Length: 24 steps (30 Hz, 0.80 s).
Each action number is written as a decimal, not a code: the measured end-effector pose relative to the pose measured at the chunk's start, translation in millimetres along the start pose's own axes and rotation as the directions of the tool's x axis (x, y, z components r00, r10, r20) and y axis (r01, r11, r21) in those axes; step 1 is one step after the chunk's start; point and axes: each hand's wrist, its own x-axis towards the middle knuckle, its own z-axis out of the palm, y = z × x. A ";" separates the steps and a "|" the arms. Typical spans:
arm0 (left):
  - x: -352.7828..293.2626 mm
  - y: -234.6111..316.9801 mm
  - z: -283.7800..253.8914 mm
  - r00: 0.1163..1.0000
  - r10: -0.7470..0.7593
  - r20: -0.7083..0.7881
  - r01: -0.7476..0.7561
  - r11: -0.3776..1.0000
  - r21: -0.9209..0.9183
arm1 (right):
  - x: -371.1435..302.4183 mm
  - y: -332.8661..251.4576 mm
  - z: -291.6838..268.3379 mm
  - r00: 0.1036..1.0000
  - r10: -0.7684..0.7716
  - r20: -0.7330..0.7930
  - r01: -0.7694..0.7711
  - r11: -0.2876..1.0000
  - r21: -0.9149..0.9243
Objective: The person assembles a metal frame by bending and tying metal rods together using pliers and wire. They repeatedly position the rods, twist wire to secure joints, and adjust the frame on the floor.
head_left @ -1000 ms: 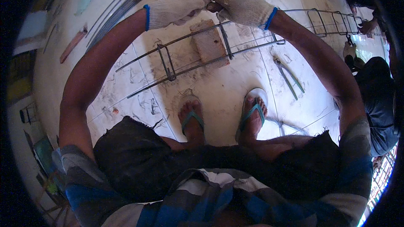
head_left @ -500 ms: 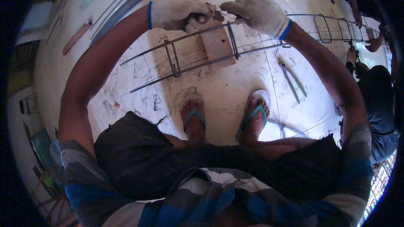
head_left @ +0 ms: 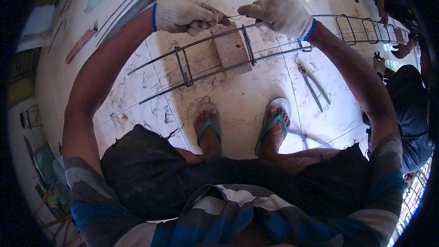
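Note:
My left hand point(head_left: 183, 17), in a pale knitted glove with a blue cuff, is closed above the far bar, its fingers curled together. My right hand point(head_left: 283, 16), gloved alike, has its fingers bent together and pointing left over the cage. A thin line like wire shows faintly between the hands; what each holds is too small to make out. Below them lies a steel rebar cage point(head_left: 270, 56) of long bars with rectangular stirrups point(head_left: 247, 45). A reddish brick point(head_left: 231, 51) sits under the bars, next to one stirrup.
Green-handled pincers point(head_left: 314, 88) lie on the tiled floor right of my sandalled feet point(head_left: 275, 126). A bundle of steel rods point(head_left: 132, 13) and a wooden piece point(head_left: 81, 45) lie at far left. Wire scraps litter the tiles. Another person's hand point(head_left: 403, 49) is at the cage's right end.
My left hand has shifted left, away from my right hand, widening the gap between them. My right hand stays nearly in place. The whole view has shifted slightly.

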 end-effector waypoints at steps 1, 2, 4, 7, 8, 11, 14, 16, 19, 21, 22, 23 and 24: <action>-0.3 5.8 1.1 0.999 0.018 -0.033 -0.014 0.993 0.117 | -1.2 -2.2 2.2 1.000 -0.003 -0.005 0.003 1.000 -0.012; 0.3 11.3 2.4 0.997 0.040 -0.063 -0.025 0.972 0.232 | -2.8 -4.3 3.9 1.000 -0.005 -0.009 0.005 1.000 -0.024; -2.7 16.1 3.8 0.992 0.069 -0.101 -0.021 0.912 0.410 | -1.7 -19.0 1.6 0.998 0.021 0.067 -0.027 0.996 0.088; -8.7 18.5 6.7 0.994 0.076 -0.081 -0.023 0.855 0.519 | -6.3 -44.6 -2.1 0.988 0.040 0.148 -0.071 0.974 0.214; -9.8 15.9 6.3 0.996 0.071 -0.058 -0.032 0.866 0.500 | -9.3 -48.0 -0.1 0.993 0.074 0.096 -0.106 0.919 0.380; -10.4 9.0 7.7 0.991 0.120 -0.067 -0.081 0.904 0.420 | -10.0 -55.3 -0.5 0.928 0.373 0.016 -0.277 0.658 0.701; -0.8 16.0 2.8 0.949 0.297 -0.100 -0.176 0.770 0.613 | -7.0 -47.0 10.0 0.864 0.500 0.063 -0.413 0.629 0.659; 5.2 27.6 4.8 0.926 0.373 -0.050 -0.192 0.581 0.791 | -3.5 -49.7 11.2 0.896 0.409 0.171 -0.424 0.676 0.602; 6.7 32.6 3.6 0.939 0.345 -0.013 -0.163 0.476 0.864 | 2.1 -66.3 -7.9 0.909 0.198 0.368 -0.404 0.644 0.650; 3.3 19.2 3.2 0.954 0.280 -0.106 -0.117 0.675 0.728 | 5.1 -59.3 -28.4 0.919 0.282 0.277 -0.390 0.530 0.753; 2.4 15.5 4.5 0.950 0.289 -0.117 -0.128 0.702 0.701 | 2.8 -54.4 -32.7 0.913 0.332 0.237 -0.378 0.470 0.798; 1.1 10.9 6.4 0.946 0.298 -0.128 -0.138 0.727 0.672 | 0.1 -44.3 -23.6 0.913 0.401 0.080 -0.304 0.532 0.790; 3.0 11.4 9.7 0.942 0.310 -0.133 -0.155 0.748 0.645 | -2.0 -38.1 -17.2 0.872 0.490 0.013 -0.316 0.540 0.780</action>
